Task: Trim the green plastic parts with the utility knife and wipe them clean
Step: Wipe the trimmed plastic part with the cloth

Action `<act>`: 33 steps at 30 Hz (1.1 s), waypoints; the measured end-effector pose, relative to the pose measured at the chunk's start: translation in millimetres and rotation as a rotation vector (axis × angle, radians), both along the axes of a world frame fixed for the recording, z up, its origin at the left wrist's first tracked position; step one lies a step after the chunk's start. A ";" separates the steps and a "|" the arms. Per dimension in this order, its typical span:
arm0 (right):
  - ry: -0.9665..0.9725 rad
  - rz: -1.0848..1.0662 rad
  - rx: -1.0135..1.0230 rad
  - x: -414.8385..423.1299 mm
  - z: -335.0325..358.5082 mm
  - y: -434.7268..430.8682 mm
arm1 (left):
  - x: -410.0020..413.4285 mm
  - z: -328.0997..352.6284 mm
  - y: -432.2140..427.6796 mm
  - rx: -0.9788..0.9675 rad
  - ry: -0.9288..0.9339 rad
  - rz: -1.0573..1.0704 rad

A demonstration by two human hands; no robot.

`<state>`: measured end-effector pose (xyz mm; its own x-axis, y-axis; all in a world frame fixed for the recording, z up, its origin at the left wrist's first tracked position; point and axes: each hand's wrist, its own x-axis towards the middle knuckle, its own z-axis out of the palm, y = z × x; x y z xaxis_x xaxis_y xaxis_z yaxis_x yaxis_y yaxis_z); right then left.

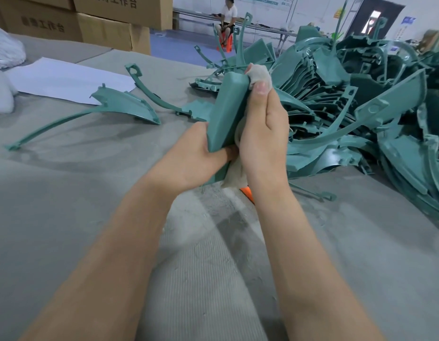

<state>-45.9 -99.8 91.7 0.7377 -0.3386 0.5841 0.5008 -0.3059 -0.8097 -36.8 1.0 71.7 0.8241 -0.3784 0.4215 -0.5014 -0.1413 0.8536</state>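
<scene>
My left hand (pixel 189 156) grips the lower end of a green plastic part (pixel 227 112), held tilted above the table. My right hand (pixel 265 124) holds a pale cloth (pixel 234 173) and presses it against the part's right side, with cloth wrapped over the fingertips at the part's top. An orange object (pixel 248 193), possibly the utility knife, lies on the table just under my right wrist, mostly hidden.
A large heap of green parts (pixel 361 107) fills the right side of the grey felt-covered table (pixel 90 193). Two single green parts (pixel 115 104) lie at left near a white sheet (pixel 66 80). Cardboard boxes (pixel 103 23) stand behind. A person sits far back.
</scene>
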 end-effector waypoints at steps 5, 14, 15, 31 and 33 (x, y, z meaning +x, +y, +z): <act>-0.072 0.000 0.027 -3.9 0.3 3.1 | 0.2 3.3 1.8 0.013 -0.016 0.006; -0.145 -0.108 -0.537 11.2 -10.0 -18.4 | 1.0 -1.1 -5.8 -0.331 0.239 0.018; -0.077 -0.219 -0.598 13.9 -13.5 -20.5 | 1.9 -1.6 -6.2 -0.368 0.263 0.022; 0.345 -0.304 0.297 41.1 -19.3 -62.7 | -7.2 -0.7 -16.3 0.071 0.115 0.115; 0.351 -0.242 0.606 38.0 -16.2 -74.0 | -5.6 -2.1 -14.3 0.034 0.138 0.151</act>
